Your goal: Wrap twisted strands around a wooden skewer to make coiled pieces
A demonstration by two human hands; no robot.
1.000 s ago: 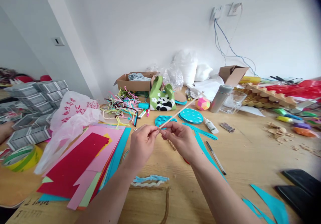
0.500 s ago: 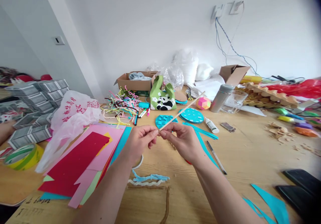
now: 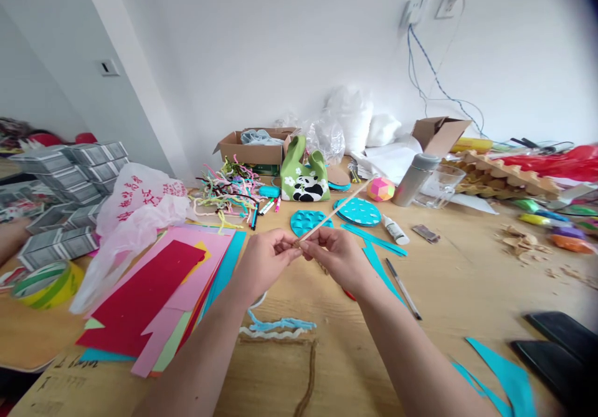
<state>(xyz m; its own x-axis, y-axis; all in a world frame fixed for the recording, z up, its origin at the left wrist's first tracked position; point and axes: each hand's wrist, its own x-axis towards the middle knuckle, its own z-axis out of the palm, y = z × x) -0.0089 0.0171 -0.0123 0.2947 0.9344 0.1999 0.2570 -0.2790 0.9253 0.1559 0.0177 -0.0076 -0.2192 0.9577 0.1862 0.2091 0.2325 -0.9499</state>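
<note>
"At the centre of my dial, where both hands meet, what do you have?"

"My left hand (image 3: pixel 268 258) and right hand (image 3: pixel 334 255) are pinched together, thumbs against curled forefingers, at the lower end of a thin pale stick (image 3: pixel 334 212). From that grip its free length slants up towards two o'clock, over the wooden table (image 3: pixel 448 317)."

"Which step would you call it?"

"Fine fingertip work on that near end, I'd judge. From my distant seat I can't tell what exactly the fingers are doing, since they cover it."

"And around the hands?"

"At twelve, just beyond the knuckles, I see a dimpled turquoise disc (image 3: pixel 311 222), with the green panda bag (image 3: pixel 303 183) behind it. A white squeeze bottle (image 3: pixel 395 230) lies near three, a pen (image 3: pixel 402 289) near four. Down at six are a light blue fuzzy strand (image 3: pixel 284 324) and, nearer me, a bent brown strand (image 3: pixel 312 373)."

"What does the next move call for?"

"A steady pinch from one hand, to my mind, and small, light finger movements from the other. Something so slender could swing or bend if I pressed unevenly."
</note>
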